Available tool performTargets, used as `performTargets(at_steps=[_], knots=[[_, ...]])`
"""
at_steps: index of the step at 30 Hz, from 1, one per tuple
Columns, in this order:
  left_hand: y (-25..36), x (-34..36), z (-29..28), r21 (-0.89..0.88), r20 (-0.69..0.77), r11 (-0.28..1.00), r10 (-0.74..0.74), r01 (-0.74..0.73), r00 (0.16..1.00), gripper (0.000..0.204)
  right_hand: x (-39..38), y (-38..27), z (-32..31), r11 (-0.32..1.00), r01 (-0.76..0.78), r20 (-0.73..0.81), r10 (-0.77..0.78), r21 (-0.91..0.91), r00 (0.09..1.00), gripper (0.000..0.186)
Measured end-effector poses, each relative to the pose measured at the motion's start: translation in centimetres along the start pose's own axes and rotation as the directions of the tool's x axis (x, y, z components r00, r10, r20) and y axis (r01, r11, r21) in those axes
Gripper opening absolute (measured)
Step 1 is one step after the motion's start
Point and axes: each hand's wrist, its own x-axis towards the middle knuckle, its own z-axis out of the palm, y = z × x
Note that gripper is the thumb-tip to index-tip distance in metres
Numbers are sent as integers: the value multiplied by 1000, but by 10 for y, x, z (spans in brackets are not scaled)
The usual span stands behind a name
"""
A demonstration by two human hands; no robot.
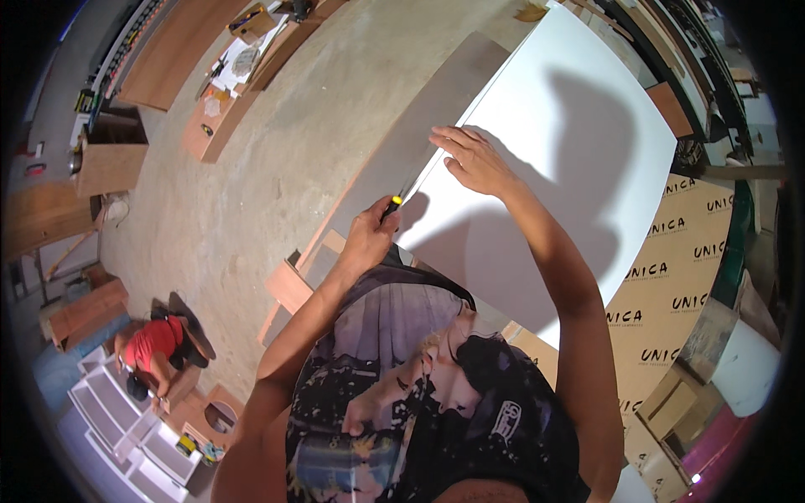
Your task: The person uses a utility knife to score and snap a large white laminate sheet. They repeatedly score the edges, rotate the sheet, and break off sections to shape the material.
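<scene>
A large white sheet point(579, 159) lies before me, its long left edge running from my waist to the far end. In my left hand point(369, 235), closed at that edge, is a hand tool point(392, 204) with a black-and-yellow handle. Its thin metal shaft points away from me along the edge; the tip is too blurred to tell its kind. My right hand point(478, 159) rests on the sheet farther along, fingers spread and reaching just over the edge. Below the sheet's left side shows a grey-brown board point(428, 117).
Brown printed boards point(671, 277) lie to the right. A wooden block point(289, 285) sits near my left forearm. On the far left stands a wooden bench point(220, 126) with tools. A person in red point(155, 348) bends over white drawer-like frames point(113, 411) at lower left.
</scene>
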Motion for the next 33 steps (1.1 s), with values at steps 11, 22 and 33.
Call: performTargets(at_steps=[11, 22, 33], knots=[[-13, 15, 34, 9, -44, 998, 70, -69, 997, 36, 44, 16, -32, 999, 1, 573, -21, 35, 819, 44], [-3, 5, 32, 72, -95, 996, 63, -57, 993, 24, 91, 5, -29, 987, 139, 820, -16, -78, 572, 68], [8, 3, 29, 140, -81, 990, 35, -24, 996, 27, 99, 14, -22, 995, 89, 927, 16, -53, 374, 82]])
